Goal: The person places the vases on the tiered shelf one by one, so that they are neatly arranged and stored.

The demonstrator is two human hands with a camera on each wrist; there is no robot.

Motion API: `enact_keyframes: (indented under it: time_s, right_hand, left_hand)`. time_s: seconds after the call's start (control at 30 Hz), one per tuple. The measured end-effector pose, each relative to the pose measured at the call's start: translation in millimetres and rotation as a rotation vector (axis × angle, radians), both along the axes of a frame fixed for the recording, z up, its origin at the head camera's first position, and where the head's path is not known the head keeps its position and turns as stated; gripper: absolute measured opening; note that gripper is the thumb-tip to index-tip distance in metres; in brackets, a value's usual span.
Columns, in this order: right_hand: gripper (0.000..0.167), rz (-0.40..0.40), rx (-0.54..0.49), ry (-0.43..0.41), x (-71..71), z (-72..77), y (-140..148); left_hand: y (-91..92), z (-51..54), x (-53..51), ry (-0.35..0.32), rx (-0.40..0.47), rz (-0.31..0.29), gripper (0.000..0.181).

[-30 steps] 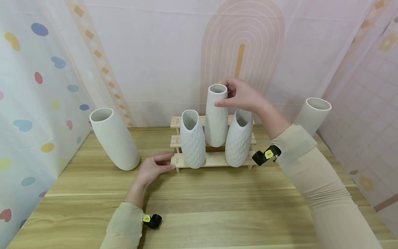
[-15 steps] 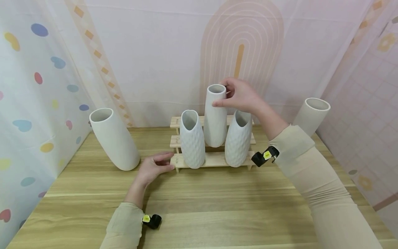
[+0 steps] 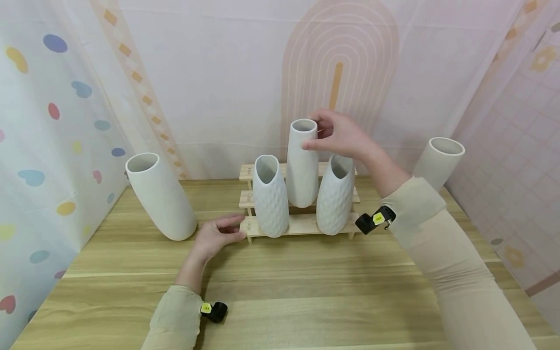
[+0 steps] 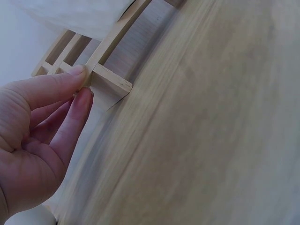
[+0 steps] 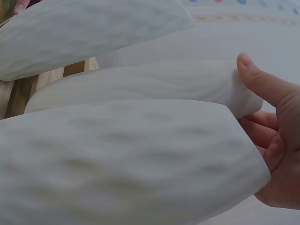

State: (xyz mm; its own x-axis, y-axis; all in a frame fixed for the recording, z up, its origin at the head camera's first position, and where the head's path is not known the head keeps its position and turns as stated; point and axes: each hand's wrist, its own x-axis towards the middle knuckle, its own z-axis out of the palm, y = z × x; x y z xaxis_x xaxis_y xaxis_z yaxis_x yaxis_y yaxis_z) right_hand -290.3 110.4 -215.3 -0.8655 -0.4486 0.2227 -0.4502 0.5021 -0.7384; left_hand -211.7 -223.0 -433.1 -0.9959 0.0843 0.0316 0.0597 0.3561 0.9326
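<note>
A tall white vase (image 3: pixel 303 170) with faint wavy relief stands upright on the middle step of a small wooden tiered stand (image 3: pixel 302 223). My right hand (image 3: pixel 341 133) holds this vase near its rim, thumb in front and fingers behind. In the right wrist view a dimpled vase (image 5: pixel 131 159) in front hides part of those fingers. My left hand (image 3: pixel 214 237) pinches the left end of the stand's lowest step between thumb and fingertips; the left wrist view shows the thumb (image 4: pixel 56 84) on the wood. Two dimpled vases, left (image 3: pixel 271 209) and right (image 3: pixel 334 204), stand on that step.
A smooth white vase (image 3: pixel 162 199) stands on the wooden table (image 3: pixel 306 301) left of the stand. Another pale vase (image 3: pixel 439 163) is at the right, partly behind my right sleeve. Patterned curtains (image 3: pixel 218 73) close off the back and sides.
The held vase has shifted very slightly left, and my right thumb lies a little further right on it. My left hand and the stand stay put.
</note>
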Motion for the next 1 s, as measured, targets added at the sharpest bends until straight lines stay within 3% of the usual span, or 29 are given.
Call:
enact_keyframes:
  time_s: [0.37,0.53,0.77,1.0]
  right_hand:
    - [0.055,0.017,-0.132,0.03,18.2,-1.5,32.1]
    - [0.053,-0.018,-0.167,0.056,29.4,-7.2,52.2]
    - [0.05,-0.034,-0.203,0.133,43.2,-24.8,78.5]
    - [0.054,-0.046,-0.214,0.157,55.2,-51.4,104.1]
  left_hand:
    - [0.0,1.0,2.1,0.004,0.02,-0.009,0.049]
    - [-0.1,1.0,1.8,0.01,0.019,-0.008,0.049]
    - [-0.5,1.0,2.4,0.01,0.017,-0.007,0.05]
    - [1.0,0.5,1.1,0.006,0.015,-0.007,0.05]
